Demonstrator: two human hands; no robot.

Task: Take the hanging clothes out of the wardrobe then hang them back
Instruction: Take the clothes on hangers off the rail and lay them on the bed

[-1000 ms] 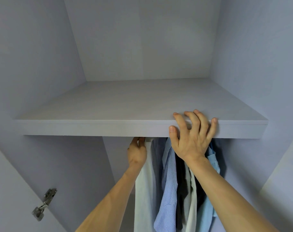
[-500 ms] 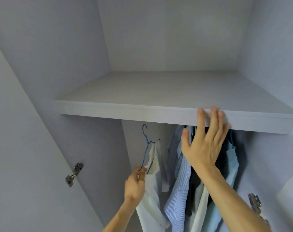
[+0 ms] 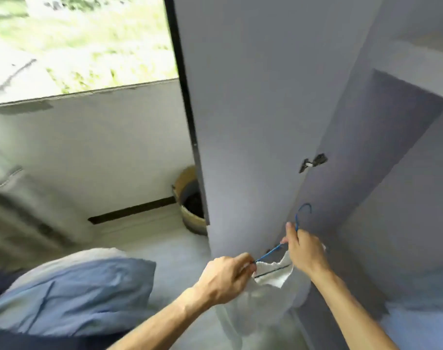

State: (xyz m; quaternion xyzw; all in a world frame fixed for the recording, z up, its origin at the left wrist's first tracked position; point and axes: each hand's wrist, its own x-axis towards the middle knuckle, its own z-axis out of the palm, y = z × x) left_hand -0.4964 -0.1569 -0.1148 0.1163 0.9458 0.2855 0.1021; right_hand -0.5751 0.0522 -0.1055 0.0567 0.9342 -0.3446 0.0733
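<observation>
Holding a white shirt (image 3: 273, 275) on a blue hanger (image 3: 297, 223) down at 5 o'clock, clear of the rail and just in front of the open wardrobe door (image 3: 240, 122). Right hand (image 3: 303, 251) closed round the hanger's neck just under the hook, taking the weight from the top to let the cloth drop straight. Left hand (image 3: 228, 276), at 8 o'clock from the right one, pinching the tip of the hanger's near arm together with the shirt's shoulder. Probably keeping the bar level, or else starting to slip the shoulder off; cannot tell which. Hook pointing up toward 1 o'clock, free, touching nothing.

Shirt body hanging limp and thin below both hands, apt to slide off such a slim hanger if tilted, hence the two-point hold. Looks like the take-out half of the job, with more blue clothes (image 3: 417, 322), blurred, low at 4 o'clock inside the wardrobe.

Over at 8 o'clock, a blue pillow (image 3: 71, 294), a likely soft spot for laying the shirt down, judging by where the view faces. Elsewhere: hinge (image 3: 314, 162) at 3 o'clock, shelf (image 3: 417, 59) at 2 o'clock, round basket (image 3: 187, 200) tucked behind the door edge at 7 o'clock, bright window (image 3: 76, 41) at 11 o'clock.
</observation>
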